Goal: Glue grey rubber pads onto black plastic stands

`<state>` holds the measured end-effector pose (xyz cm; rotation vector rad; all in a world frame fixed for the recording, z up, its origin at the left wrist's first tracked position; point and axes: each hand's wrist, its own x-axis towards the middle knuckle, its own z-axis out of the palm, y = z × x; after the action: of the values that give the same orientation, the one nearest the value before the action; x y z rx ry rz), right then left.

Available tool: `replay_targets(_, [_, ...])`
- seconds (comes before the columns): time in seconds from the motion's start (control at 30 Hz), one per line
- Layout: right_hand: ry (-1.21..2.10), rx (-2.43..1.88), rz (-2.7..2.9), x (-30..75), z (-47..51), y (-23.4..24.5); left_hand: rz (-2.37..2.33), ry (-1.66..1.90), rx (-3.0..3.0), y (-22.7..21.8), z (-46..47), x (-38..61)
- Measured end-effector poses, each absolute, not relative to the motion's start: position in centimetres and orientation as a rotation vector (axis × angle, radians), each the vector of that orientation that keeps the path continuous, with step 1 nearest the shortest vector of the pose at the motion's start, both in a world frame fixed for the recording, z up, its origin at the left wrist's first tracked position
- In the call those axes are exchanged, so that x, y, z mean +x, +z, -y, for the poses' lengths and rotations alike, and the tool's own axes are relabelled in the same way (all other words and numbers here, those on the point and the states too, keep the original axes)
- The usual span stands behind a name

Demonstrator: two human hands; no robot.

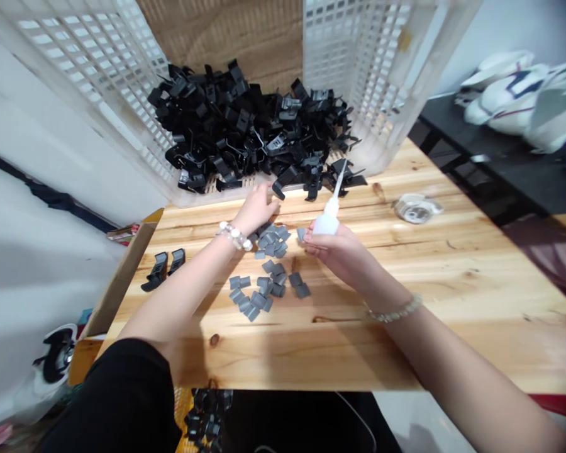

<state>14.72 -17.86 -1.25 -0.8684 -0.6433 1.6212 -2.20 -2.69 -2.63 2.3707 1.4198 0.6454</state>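
Note:
My left hand [257,207] reaches forward to the edge of the heap of black plastic clips [249,135], its fingers closed on one black clip [278,189]. My right hand [342,251] grips a small white glue bottle [329,217] with a long thin nozzle pointing up and away. It also pinches a small grey pad [301,234] at its fingertips. Several grey pads [266,277] lie scattered on the wooden table [453,283] between my hands. Both wrists wear beaded bracelets.
A white lattice crate [99,75] lies tipped on its side at the back, holding the black clips. Two black clips [163,267] rest at the table's left. A round clear lid [415,207] sits at right. More clips fill a container [207,415] below the table's front edge.

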Motion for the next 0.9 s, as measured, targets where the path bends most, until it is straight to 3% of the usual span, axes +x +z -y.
replay_targets(0.3, [1.713,-0.676,0.496,15.5,17.7,-0.8,-1.469,0.763,2.34,-1.6,-0.9,0.7])
replay_targets(0.5, [1.759,-0.581,0.493,15.9,18.2,-0.1,-1.314,0.868,2.36,1.0,5.3,-1.2])
replay_targets(0.6, [1.761,-0.54,0.607,15.5,18.7,0.0,-1.041,0.977,2.101,1.1,9.5,-3.2])
replay_targets(0.7, [1.754,-0.592,0.681,14.6,19.0,-0.3,-0.985,0.851,1.951,0.1,12.6,-5.2])
replay_targets(0.9, [1.696,-0.724,0.631,13.6,19.0,-1.4,-0.993,0.542,2.297,-1.2,15.3,-6.1])
